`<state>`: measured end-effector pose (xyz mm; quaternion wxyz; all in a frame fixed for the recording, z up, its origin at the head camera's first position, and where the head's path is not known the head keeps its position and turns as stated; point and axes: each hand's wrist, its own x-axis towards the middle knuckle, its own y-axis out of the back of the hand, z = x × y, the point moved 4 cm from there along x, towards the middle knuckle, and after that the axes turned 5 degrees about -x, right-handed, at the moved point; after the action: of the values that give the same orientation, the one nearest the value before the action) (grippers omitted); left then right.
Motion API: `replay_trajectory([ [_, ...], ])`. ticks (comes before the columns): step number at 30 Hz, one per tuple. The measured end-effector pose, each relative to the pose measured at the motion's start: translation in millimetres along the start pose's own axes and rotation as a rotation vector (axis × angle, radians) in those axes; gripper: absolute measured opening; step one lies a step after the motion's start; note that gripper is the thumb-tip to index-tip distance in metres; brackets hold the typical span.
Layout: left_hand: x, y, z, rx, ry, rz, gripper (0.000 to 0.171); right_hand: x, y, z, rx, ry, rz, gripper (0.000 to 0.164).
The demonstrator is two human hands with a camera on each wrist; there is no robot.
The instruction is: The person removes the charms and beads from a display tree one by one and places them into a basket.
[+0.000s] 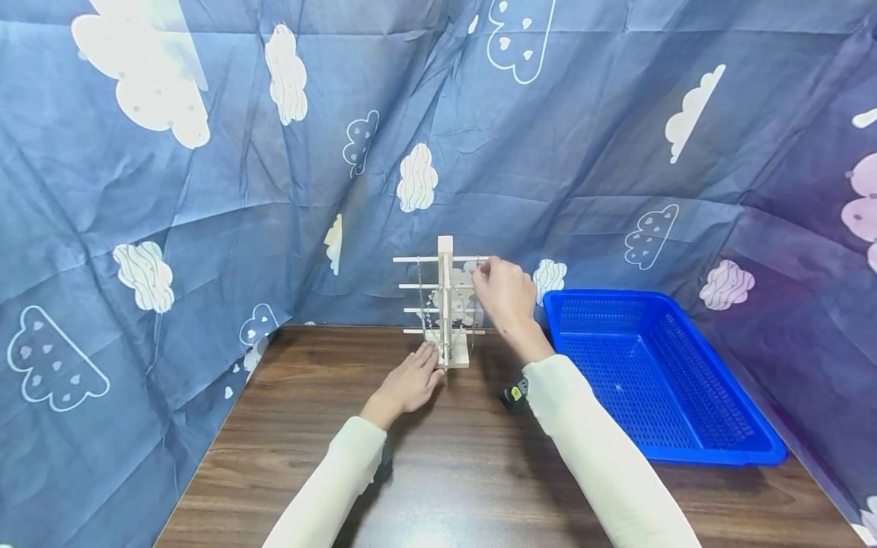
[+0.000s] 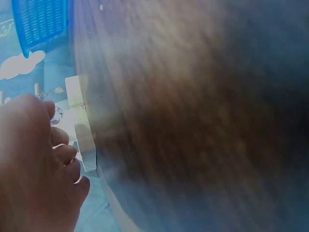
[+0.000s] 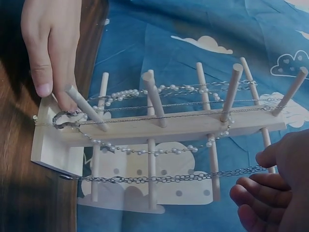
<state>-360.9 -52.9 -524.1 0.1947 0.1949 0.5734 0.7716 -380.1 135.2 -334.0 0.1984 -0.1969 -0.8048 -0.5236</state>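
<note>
Left hand [image 1: 409, 378] at rack base [image 1: 458, 358], right hand [image 1: 505, 293] raised
Left fingers [image 3: 38, 65] extended; right fingers [image 3: 260, 193] curled at chain [image 3: 130, 180], grip unclear; yellow label [image 1: 517, 393] illegible

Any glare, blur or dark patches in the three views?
Head: glare on the near table, shadows by both sleeves. Left wrist: table smeared, darkening toward the right; left hand clearer. Right wrist: wooden rack and bead strand fairly sharp, left edge darker.
</note>
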Motion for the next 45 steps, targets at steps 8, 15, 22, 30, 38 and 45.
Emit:
replay_trajectory([
  [8,1.5,-4.9,3.4,0.048,0.016,-0.08,0.063,1.9,-7.1,-0.3,-0.04,-0.009,0.035,0.039],
  [15,1.0,-4.2,4.3,0.021,0.012,-0.087,0.063,2.1,-10.1,-1.6,-0.037,-0.009,0.067,0.034],
  [22,0.0,-4.9,4.1,0.021,0.008,-0.095,0.064,1.6,-8.2,-0.7,-0.025,-0.009,0.105,0.032],
  [30,1.4,-5.5,4.2,0.02,0.006,-0.085,0.064,2.4,-4.1,2.7,-0.023,0.029,0.118,0.031],
  [38,2.0,-3.5,3.8,0.011,0.005,-0.087,0.064,4.6,1.4,7.0,0.013,0.088,0.149,0.023],
  [45,2.4,-6.1,2.5,0.02,-0.005,-0.085,0.065,4.8,7.4,7.2,0.04,0.125,0.159,0.022],
])
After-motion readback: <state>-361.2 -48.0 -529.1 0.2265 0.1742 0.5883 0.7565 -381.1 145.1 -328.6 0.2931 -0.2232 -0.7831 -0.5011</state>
